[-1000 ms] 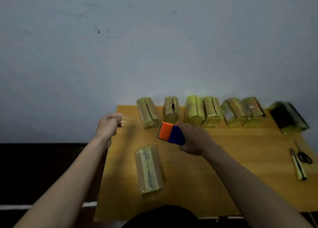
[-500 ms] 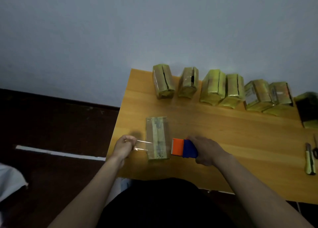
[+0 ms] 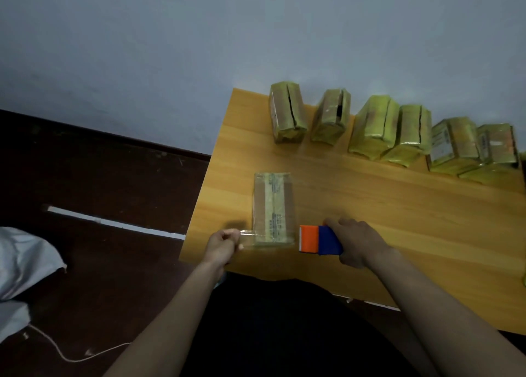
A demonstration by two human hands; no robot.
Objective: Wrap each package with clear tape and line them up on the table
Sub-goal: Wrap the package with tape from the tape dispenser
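Package (image 3: pixel 273 208) lies flat on the surface (image 3: pixel 370 206); left hand (image 3: pixel 223 244) pinches the tape end (image 3: pixel 247 236), right hand (image 3: pixel 357 244) grips the dispenser (image 3: pixel 320 239). Keep tape taut, press down squarely.

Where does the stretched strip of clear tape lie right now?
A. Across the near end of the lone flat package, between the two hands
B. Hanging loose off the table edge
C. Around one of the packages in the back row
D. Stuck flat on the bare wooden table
A: the left hand pinches the clear tape strip, which spans the near end of the lone tape-wrapped brown package toward the orange-and-blue tape dispenser gripped by the right hand.
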